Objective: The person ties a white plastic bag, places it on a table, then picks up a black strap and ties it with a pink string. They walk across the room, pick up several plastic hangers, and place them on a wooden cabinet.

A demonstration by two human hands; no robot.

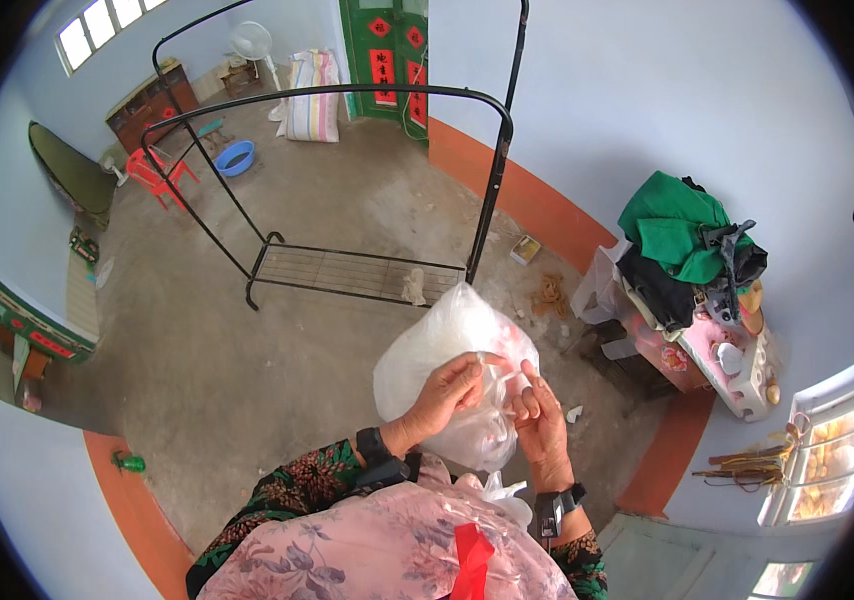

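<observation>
In front of my body hangs a puffed-out white translucent plastic bag (427, 350), with something reddish showing faintly through its right side. My left hand (450, 393) pinches the gathered plastic near the middle, fingers closed. Close by on the right, my right hand (539, 412) has its fingers curled and pressed on the bag's edge. A narrow gap separates the two hands. A second bit of white plastic (507, 495) lies against the pink floral apron (377, 540), below the bag. What the bag contains cannot be made out.
Beyond the bag stands a black metal clothes rack (347, 265) with a low wire shelf. At right, a table (692, 375) carries piled clothes, a green garment (677, 225) on top. Farther off are a red plastic chair (159, 175), a blue basin (235, 158) and a striped sack (312, 97).
</observation>
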